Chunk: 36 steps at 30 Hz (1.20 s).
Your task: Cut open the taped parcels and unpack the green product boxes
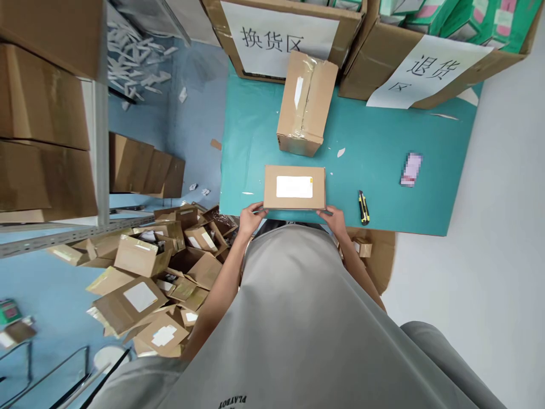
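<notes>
A closed cardboard box (pixel 294 203) with a white label (pixel 293 187) on top lies at the near edge of the green table, its long side toward me. My left hand (pixel 252 219) grips its near left corner between thumb and fingers. At the near right corner, my right hand (pixel 332 219) does the same. Just beyond is a taller cardboard box (pixel 317 94), sealed with clear tape and standing slightly askew. A yellow and black box cutter (pixel 363 207) lies to the right of my right hand.
Two large cartons with paper signs, an upright-facing one (pixel 353 23) and a slanted one (pixel 361 68), line the table's (pixel 374 142) back. A blurred pink item (pixel 411 169) lies right. Opened boxes (pixel 140 301) heap on the floor left, below a shelf (pixel 101 153) of cartons.
</notes>
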{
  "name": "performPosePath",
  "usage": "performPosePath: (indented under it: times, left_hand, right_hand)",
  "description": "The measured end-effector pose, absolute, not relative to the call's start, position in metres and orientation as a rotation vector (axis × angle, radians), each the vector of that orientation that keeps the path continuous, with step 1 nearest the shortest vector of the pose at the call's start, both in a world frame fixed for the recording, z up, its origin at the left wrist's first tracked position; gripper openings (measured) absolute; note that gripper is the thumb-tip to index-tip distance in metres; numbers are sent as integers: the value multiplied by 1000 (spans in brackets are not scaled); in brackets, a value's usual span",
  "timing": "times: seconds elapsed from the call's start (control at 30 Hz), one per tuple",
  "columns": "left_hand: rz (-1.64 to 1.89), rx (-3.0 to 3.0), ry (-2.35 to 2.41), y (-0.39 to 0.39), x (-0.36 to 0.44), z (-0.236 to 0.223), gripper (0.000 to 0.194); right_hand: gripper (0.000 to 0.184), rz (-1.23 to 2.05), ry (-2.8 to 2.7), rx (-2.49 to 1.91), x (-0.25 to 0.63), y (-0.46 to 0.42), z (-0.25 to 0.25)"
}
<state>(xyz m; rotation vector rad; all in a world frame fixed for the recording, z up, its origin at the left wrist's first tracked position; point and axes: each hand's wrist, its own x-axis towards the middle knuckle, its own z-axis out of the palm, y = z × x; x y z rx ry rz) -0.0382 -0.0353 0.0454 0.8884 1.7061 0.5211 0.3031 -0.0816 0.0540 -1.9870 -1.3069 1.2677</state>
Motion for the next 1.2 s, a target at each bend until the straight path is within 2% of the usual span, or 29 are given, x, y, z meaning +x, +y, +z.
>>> performPosePath:
  times: [0.13,0.3,0.43,0.6,0.8,1.03,1.13,1.2]
  left_hand:
    - [643,971,1664,-18,-45,68,40]
    - [676,1107,1715,-2,-50,90,43]
    - [644,1104,1871,5,-46,85,36]
    - [673,1119,1948,21,-42,72,34]
    - [616,1178,1988,26,-39,83,33]
    - [430,1418,1938,23,0,142,33]
    - [314,1646,1792,12,40,175,38]
    - [217,1813,1588,-1,74,193,48]
  right_hand:
    - [57,1161,-1223,-1960,304,-64,76]
    - [57,1040,-1316,-2001,299,-43,87]
    - [62,1104,-1293,-1987,285,-31,71]
    - [65,1029,-1348,-2005,274,-15,57]
    - [70,1101,-1368,-1966,283,-9,56]
    - [74,1127,-1276,-1985,320,-20,44]
    - [72,1142,-1128,-2039,346,-29,35]
    - [70,1119,-1002,-2094,362,-34,28]
